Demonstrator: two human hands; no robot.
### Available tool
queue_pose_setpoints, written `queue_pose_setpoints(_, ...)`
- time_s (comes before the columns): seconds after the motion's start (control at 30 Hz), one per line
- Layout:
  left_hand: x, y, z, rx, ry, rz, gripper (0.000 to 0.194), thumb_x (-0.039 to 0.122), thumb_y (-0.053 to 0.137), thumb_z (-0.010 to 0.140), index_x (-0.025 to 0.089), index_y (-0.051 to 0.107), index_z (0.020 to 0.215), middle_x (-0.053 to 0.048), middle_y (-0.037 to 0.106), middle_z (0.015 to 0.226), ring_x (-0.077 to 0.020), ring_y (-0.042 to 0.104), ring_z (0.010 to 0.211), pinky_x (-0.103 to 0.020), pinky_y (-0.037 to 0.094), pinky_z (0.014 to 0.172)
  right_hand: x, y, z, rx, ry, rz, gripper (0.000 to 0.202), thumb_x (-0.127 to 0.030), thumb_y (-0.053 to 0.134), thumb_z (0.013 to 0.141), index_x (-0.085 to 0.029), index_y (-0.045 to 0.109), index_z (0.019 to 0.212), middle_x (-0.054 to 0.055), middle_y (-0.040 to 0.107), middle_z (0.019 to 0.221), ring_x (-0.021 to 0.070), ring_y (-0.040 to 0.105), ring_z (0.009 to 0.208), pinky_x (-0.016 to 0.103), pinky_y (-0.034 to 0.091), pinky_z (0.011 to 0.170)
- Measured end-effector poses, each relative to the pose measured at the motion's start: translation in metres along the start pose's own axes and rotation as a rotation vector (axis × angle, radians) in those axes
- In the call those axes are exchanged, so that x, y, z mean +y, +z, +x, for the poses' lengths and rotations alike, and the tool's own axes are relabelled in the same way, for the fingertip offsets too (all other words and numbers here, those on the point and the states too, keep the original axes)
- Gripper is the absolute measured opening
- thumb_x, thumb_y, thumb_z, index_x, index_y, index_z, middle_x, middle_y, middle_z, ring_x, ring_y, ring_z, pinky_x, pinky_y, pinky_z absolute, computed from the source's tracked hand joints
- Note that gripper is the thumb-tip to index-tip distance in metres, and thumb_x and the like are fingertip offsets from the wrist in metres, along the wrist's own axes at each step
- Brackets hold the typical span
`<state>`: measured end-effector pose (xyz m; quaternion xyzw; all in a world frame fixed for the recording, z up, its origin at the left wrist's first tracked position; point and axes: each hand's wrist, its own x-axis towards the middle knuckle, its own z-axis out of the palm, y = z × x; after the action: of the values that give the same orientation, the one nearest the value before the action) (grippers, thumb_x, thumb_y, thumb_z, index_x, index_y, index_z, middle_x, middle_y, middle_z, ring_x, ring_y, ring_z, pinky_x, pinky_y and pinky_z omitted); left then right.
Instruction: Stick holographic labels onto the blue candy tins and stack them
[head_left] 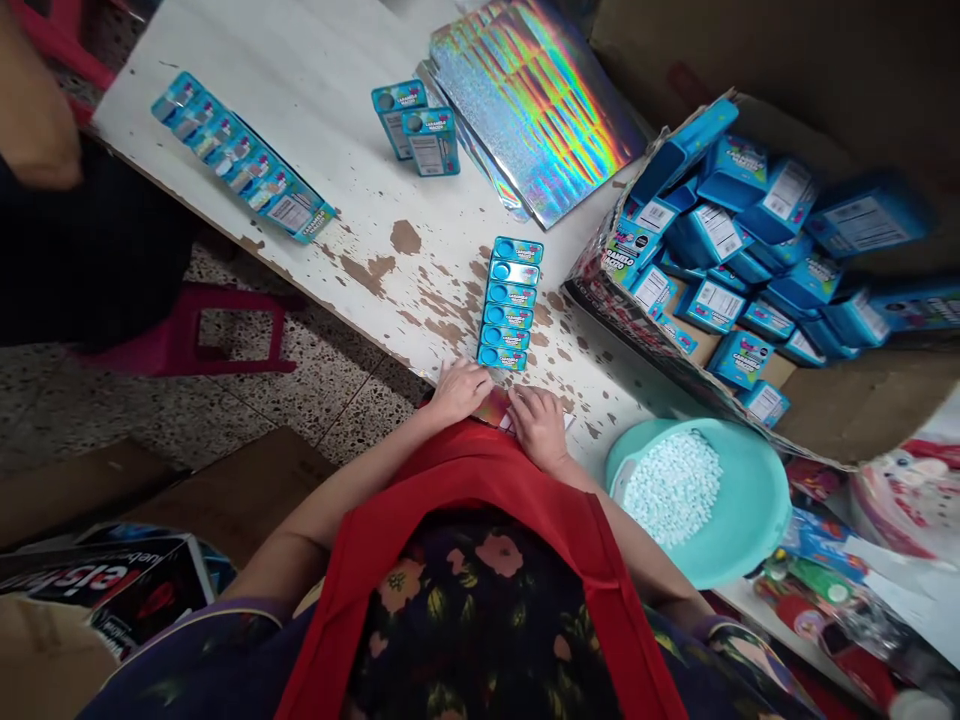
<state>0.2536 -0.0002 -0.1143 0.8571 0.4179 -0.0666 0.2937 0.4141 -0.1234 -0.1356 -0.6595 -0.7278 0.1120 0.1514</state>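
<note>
My left hand rests at the table's near edge, fingers curled down at the left end of a small shiny reddish sheet. At the sheet's right side lies my right hand, its fingers bent over the edge and a white piece beside it. Both hands seem to press on the sheet; their fingertips are partly hidden. Just beyond them, a row of several blue boxes stands upright on the table, with round openings on top.
Holographic sheets lie at the back beside two blue boxes. Another box row stands left. A carton of blue boxes and a turquoise bowl with white pieces are right. Someone's hand is far left.
</note>
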Motion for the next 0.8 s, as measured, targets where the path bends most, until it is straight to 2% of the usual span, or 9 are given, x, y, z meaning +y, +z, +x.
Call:
queue_pose_setpoints(0.2, 0.001, 0.0, 0.002, -0.015, -0.046, -0.111, 0.032, 0.031, 0.043, 0.094, 0.019, 0.067, 0.077, -0.006, 0.069, 0.095, -0.0231, 0.054, 0.097, -0.04, 0.034, 0.087, 0.003, 0.005, 0.0, -0.053, -0.051, -0.039, 0.035, -0.023, 0.048, 0.095, -0.021, 0.056, 0.129, 0.009, 0.059, 0.133, 0.0278, 0.048, 0.121, 0.044, 0.032, 0.099)
queue_pose_setpoints(0.3, -0.001, 0.001, 0.001, -0.033, -0.06, -0.176, 0.031, 0.031, 0.044, 0.094, 0.018, 0.066, 0.077, -0.005, 0.069, 0.095, -0.0222, 0.054, 0.098, -0.038, 0.034, 0.088, 0.001, 0.007, 0.003, -0.006, -0.049, 0.033, 0.029, -0.028, 0.051, 0.095, -0.019, 0.06, 0.12, 0.01, 0.064, 0.124, 0.0263, 0.05, 0.114, 0.041, 0.037, 0.094)
queue_pose_setpoints(0.43, -0.004, 0.008, 0.002, -0.017, -0.094, -0.205, 0.028, 0.029, 0.045, 0.094, 0.018, 0.067, 0.08, -0.005, 0.069, 0.098, -0.0222, 0.055, 0.1, -0.036, 0.035, 0.086, -0.002, 0.003, 0.005, 0.061, -0.058, 0.129, 0.012, -0.027, 0.056, 0.092, -0.019, 0.066, 0.093, 0.009, 0.066, 0.114, 0.0245, 0.051, 0.106, 0.038, 0.04, 0.088)
queue_pose_setpoints(0.5, -0.004, 0.012, 0.005, -0.009, -0.107, -0.182, 0.028, 0.029, 0.045, 0.094, 0.019, 0.068, 0.083, -0.006, 0.069, 0.098, -0.0227, 0.055, 0.1, -0.036, 0.036, 0.085, -0.004, -0.003, 0.005, 0.052, -0.044, 0.146, 0.01, -0.025, 0.057, 0.091, -0.02, 0.065, 0.086, 0.007, 0.069, 0.099, 0.0231, 0.053, 0.095, 0.037, 0.041, 0.08)
queue_pose_setpoints(0.6, -0.004, 0.014, 0.006, 0.015, -0.119, -0.129, 0.028, 0.03, 0.046, 0.094, 0.019, 0.07, 0.088, -0.008, 0.069, 0.102, -0.0244, 0.055, 0.102, -0.039, 0.036, 0.088, -0.008, -0.014, 0.007, 0.029, 0.023, 0.228, 0.012, -0.025, 0.057, 0.091, -0.021, 0.063, 0.082, 0.004, 0.066, 0.078, 0.0211, 0.054, 0.08, 0.035, 0.04, 0.071)
queue_pose_setpoints(0.67, -0.003, 0.013, 0.0, 0.089, -0.104, -0.123, 0.029, 0.031, 0.045, 0.095, 0.02, 0.071, 0.094, -0.008, 0.069, 0.105, -0.0246, 0.055, 0.104, -0.04, 0.035, 0.093, -0.012, -0.026, 0.009, 0.047, 0.113, 0.369, 0.015, -0.028, 0.057, 0.091, -0.021, 0.062, 0.08, 0.003, 0.065, 0.076, 0.0193, 0.055, 0.076, 0.033, 0.042, 0.07)
queue_pose_setpoints(0.73, -0.002, 0.01, -0.011, 0.183, -0.03, -0.179, 0.029, 0.032, 0.044, 0.096, 0.021, 0.07, 0.105, -0.008, 0.068, 0.111, -0.0233, 0.054, 0.109, -0.041, 0.033, 0.098, -0.017, -0.038, 0.014, 0.086, 0.237, 0.544, 0.016, -0.031, 0.059, 0.09, -0.021, 0.061, 0.078, 0.002, 0.064, 0.075, 0.017, 0.056, 0.073, 0.032, 0.044, 0.07)
queue_pose_setpoints(0.8, 0.0, 0.006, -0.023, 0.225, 0.08, -0.265, 0.031, 0.036, 0.05, 0.094, 0.022, 0.065, 0.117, -0.006, 0.066, 0.12, -0.0222, 0.05, 0.116, -0.04, 0.032, 0.102, -0.023, -0.05, 0.02, 0.108, 0.359, 0.723, 0.017, -0.034, 0.063, 0.087, -0.021, 0.06, 0.076, 0.0, 0.063, 0.073, 0.0154, 0.056, 0.071, 0.03, 0.045, 0.07)
